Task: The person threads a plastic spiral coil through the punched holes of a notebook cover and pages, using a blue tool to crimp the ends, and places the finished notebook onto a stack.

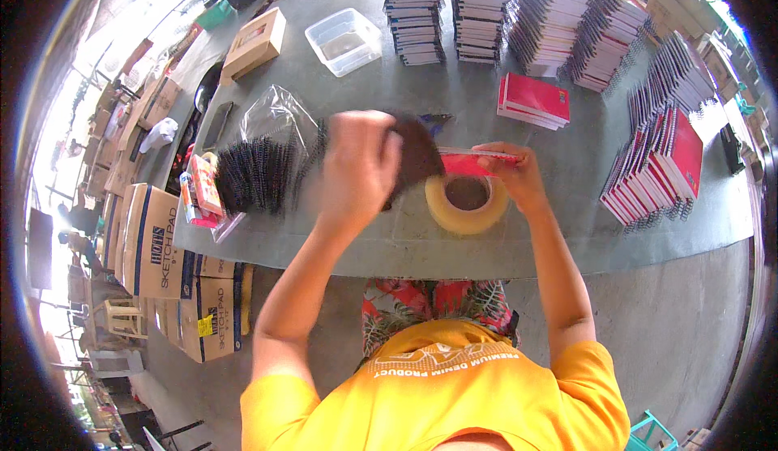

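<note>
My right hand (519,177) pinches the outer end of a thin red-covered notebook (466,162), held nearly edge-on above the table. Smeared by motion, my left hand (361,159) is beside a dark brown blurred shape (415,159) at the notebook's left end. Whether the left fingers grip that shape I cannot tell. Just below the notebook lies a wide roll of clear yellowish tape (468,218). Left of my left hand is a heap of black spiral binding coils (255,177), with a clear plastic bag (279,112) behind it. Something blue and dark, partly hidden, lies behind the notebook (438,120).
Tall stacks of spiral notebooks (412,13) line the far edge of the grey table (389,248). More red notebooks (656,167) stand at the right; a small red stack (533,101) lies mid-table. A clear plastic tub (344,42), a cardboard box (254,44) and left-side cartons (154,240) surround the work.
</note>
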{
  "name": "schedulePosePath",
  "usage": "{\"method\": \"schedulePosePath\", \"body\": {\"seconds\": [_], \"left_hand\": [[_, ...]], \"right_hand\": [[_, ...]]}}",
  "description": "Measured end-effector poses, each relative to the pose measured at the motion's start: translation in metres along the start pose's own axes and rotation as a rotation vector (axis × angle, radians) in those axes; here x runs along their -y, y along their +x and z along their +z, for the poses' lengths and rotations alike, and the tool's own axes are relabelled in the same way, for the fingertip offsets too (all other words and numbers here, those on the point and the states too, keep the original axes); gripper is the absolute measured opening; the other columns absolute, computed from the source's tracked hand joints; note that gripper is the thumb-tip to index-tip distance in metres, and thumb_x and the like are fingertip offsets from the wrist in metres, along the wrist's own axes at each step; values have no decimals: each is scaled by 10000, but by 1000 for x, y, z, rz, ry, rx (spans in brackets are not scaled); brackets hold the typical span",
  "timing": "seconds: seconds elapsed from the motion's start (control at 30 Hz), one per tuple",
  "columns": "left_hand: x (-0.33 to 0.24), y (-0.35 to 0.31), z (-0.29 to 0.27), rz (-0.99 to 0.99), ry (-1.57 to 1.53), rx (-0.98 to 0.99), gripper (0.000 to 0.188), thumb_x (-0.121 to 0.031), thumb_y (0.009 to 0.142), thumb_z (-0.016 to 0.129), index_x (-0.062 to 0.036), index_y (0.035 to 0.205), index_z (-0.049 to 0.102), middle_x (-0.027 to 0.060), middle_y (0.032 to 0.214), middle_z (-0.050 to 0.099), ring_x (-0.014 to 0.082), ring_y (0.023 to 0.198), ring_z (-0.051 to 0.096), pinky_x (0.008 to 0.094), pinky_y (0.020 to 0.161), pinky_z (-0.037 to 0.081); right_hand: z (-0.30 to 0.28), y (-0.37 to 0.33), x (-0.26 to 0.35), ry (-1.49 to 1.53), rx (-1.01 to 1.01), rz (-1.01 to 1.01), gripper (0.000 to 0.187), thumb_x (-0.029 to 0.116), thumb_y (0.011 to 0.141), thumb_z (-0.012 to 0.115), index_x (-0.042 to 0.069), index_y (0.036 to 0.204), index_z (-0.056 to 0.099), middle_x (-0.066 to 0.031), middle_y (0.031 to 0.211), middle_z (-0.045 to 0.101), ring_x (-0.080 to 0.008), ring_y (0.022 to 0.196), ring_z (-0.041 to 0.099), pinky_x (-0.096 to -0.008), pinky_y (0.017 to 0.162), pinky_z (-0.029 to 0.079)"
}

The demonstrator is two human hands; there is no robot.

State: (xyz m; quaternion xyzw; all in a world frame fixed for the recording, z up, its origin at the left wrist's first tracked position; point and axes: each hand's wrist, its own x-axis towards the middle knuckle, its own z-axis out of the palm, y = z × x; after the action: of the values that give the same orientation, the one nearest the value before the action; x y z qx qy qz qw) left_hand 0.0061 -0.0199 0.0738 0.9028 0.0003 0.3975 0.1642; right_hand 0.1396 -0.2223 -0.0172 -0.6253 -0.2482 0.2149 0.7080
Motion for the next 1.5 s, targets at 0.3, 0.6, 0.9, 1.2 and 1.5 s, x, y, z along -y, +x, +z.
{"method": "schedulePosePath", "body": {"seconds": [0.3,0.6,0.9,1.2,1.5], "left_hand": [[2,1,-1,9,-130,85,241,-34,732,649,-104,960,617,74,951,599,274,889,558,360,765,468],[23,-73,17,56,87,458,225,-54,743,634,-65,965,602,141,959,566,324,964,519,425,781,450],[42,-13,34,-16,-398,406,209,5,762,618,-31,956,550,127,905,545,308,850,564,358,705,470],[43,-11,29,-89,-298,505,212,-125,817,645,-36,981,544,65,742,548,130,668,528,286,601,438],[55,-6,29,-163,-536,560,213,-157,822,649,-19,941,538,62,702,525,105,642,481,262,588,419]], "right_hand": [[-10,-11,5,-71,-42,-2,186,52,768,681,21,951,676,-26,882,665,-96,811,599,-234,756,480],[-8,-1,5,-195,-1,-58,238,172,777,714,39,968,664,-18,880,657,-93,819,591,-240,744,474],[-2,-4,8,-61,61,-31,231,188,816,673,18,971,660,-9,877,657,-68,806,581,-215,746,460],[4,2,15,-49,58,-59,153,145,840,633,24,932,657,-14,900,660,-58,796,578,-213,728,462],[0,5,7,-201,-12,-67,193,182,831,652,32,948,680,-12,850,665,-86,777,591,-236,714,478]]}}
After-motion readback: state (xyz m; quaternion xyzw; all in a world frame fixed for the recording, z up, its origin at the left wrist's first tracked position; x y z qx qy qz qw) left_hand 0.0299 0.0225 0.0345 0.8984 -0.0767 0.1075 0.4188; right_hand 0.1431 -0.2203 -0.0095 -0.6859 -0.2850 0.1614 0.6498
